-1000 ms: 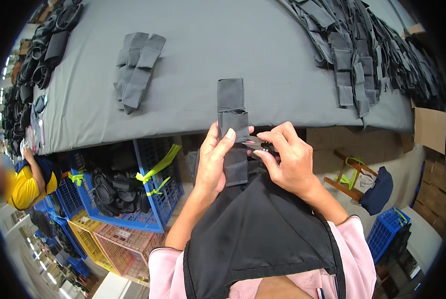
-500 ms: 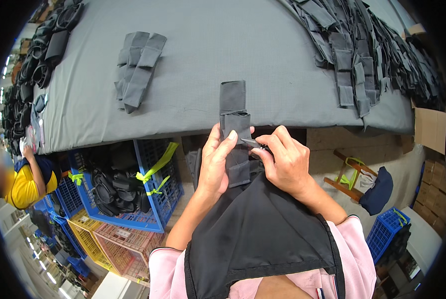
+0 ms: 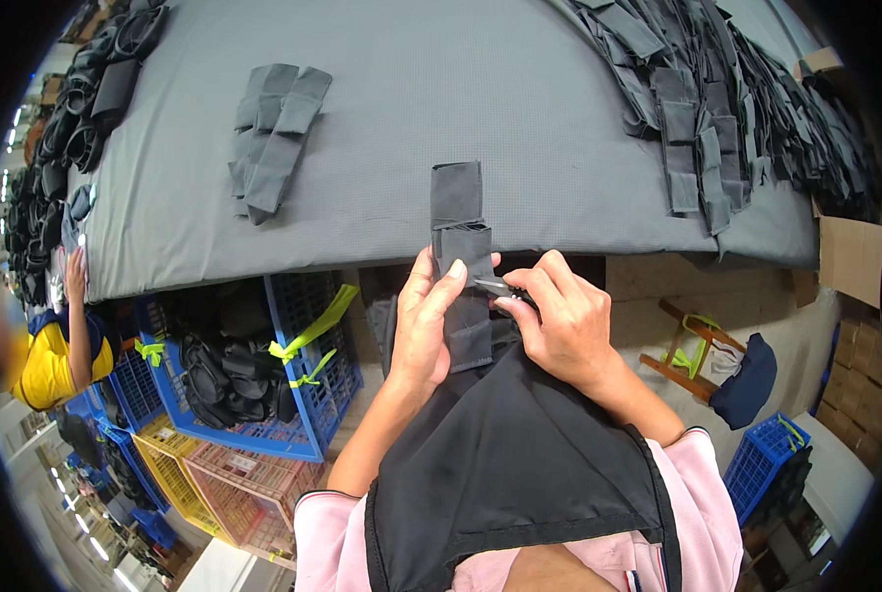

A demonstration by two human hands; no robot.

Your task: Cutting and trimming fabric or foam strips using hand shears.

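At the near edge of the grey tabletop (image 3: pixel 520 109), the left hand (image 3: pixel 429 326) lies flat against a long dark fabric pouch piece (image 3: pixel 463 259), its fingers pressed together along the left side of the strip. The upper end of the piece rests on the tabletop and the lower end hangs over the edge, toward the person's black apron (image 3: pixel 500 464). The right hand (image 3: pixel 559 321) has its fingers pinching a small metal tool (image 3: pixel 493 287), which I judge to be thread snips, with the tip touching the fold in the middle of the strip.

To do this step well, the left hand should keep the fabric flat and tight, so that only the loose thread is cut and not the seam. The tip must stay shallow.

The blades are almost hidden by the right fingers, so I cannot tell if they are open. The thread itself is too small to see. The lower end of the strip merges with the apron.
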